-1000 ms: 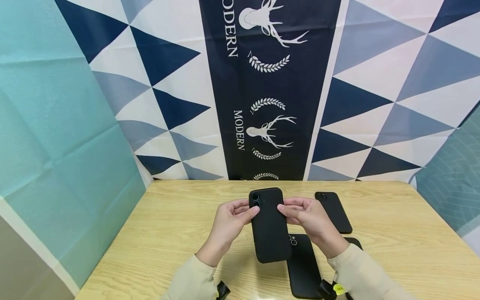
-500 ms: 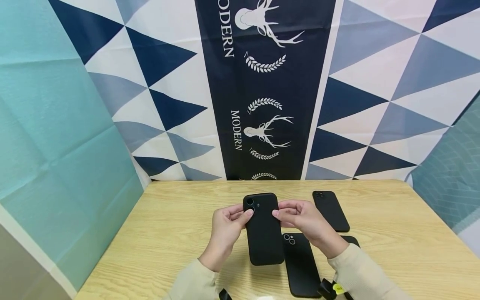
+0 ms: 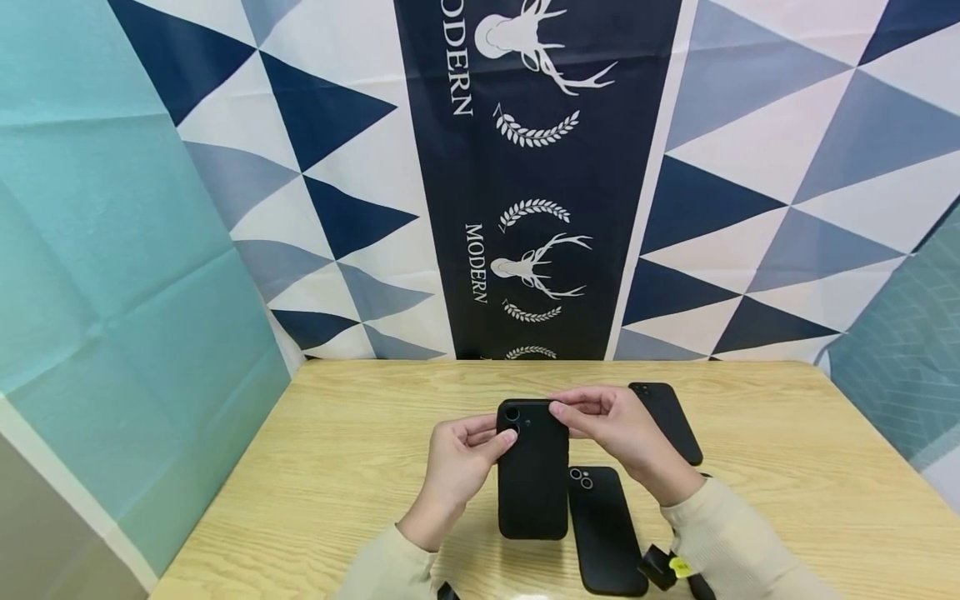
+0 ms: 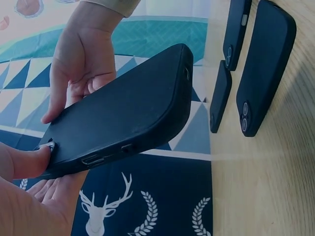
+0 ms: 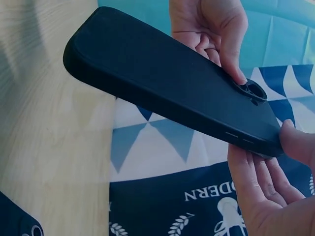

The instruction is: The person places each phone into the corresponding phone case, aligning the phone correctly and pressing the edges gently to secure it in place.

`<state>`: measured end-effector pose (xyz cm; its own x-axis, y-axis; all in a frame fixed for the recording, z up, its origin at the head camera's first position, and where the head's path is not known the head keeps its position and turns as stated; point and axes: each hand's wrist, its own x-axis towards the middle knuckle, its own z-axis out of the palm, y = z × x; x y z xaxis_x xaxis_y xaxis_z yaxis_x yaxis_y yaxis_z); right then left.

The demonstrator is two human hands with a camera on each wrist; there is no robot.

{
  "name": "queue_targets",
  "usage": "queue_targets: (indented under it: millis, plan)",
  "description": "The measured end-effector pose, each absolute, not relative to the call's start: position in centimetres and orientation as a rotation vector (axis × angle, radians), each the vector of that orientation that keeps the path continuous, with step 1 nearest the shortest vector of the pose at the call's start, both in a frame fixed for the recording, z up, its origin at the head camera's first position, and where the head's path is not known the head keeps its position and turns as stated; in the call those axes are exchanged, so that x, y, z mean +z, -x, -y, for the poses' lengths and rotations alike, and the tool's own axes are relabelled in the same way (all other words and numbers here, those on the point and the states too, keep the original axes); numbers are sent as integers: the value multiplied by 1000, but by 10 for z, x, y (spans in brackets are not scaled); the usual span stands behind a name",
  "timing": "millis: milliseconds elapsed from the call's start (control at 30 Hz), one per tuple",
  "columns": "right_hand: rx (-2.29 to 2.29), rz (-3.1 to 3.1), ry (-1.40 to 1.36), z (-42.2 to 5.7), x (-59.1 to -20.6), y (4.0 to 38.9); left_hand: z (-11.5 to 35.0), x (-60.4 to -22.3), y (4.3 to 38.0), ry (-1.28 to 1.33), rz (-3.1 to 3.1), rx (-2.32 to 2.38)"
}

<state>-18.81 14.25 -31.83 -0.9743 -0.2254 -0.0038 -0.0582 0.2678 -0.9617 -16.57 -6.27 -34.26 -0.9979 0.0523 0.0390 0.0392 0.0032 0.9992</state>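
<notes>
Both hands hold a black smartphone in a matte black case point(image 3: 532, 487) above the table, its back with the camera lenses facing me. My left hand point(image 3: 459, 457) pinches its left edge, thumb beside the lenses and fingers behind. At the upper right corner, my right hand point(image 3: 618, 429) pinches it between thumb and fingers. The right wrist view shows the side buttons of the phone point(image 5: 162, 73) near the right fingertips. In the left wrist view, small cutouts show along the edge of the case point(image 4: 133, 103). The phone's front is hidden.
One black phone point(image 3: 607, 533) lies on the wooden table point(image 3: 360, 467), just right of the held one. Another phone point(image 3: 671, 425) lies farther back, behind the right hand. A third point(image 3: 702, 587) is mostly covered by the right sleeve point(image 3: 735, 542). Patterned cloth point(image 3: 540, 167) hangs behind the table.
The held phone has come slightly lower and stands straighter. My right hand has slid up from its right edge to the upper right corner, while the left keeps its grip by the lenses.
</notes>
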Motion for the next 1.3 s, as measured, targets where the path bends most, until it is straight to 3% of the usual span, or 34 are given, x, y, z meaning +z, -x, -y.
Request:
queue_targets:
  millis: [700,1300]
  plan:
    - [-1986,-2188,286,-140,-326,184,74,-337,176,-242,-2242,2023]
    - [-1917,-2106,278,-146,-333,189,72,-336,189,-124,-2015,2131]
